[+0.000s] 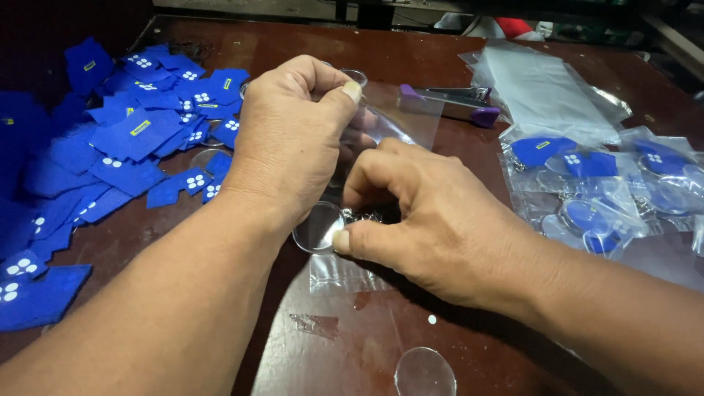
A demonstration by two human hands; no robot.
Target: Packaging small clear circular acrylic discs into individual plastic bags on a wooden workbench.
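Note:
My left hand (290, 143) holds up a small clear plastic bag (400, 117) by its top edge, thumb and fingers pinching it. My right hand (433, 227) grips a round clear plastic disc (317, 229) between thumb and fingers, at the bag's lower end, with a bit of metal chain (364, 216) showing beside it. Both hands meet over the middle of the dark brown table (293, 51). The fingers hide how the disc sits relative to the bag.
A heap of blue fabric pieces with white dots (110, 154) covers the table's left. Filled clear bags with blue items (601, 183) lie at right, empty bags (543, 84) behind them. A purple-handled tool (458, 103) lies at the back. A loose clear disc (424, 372) sits near the front.

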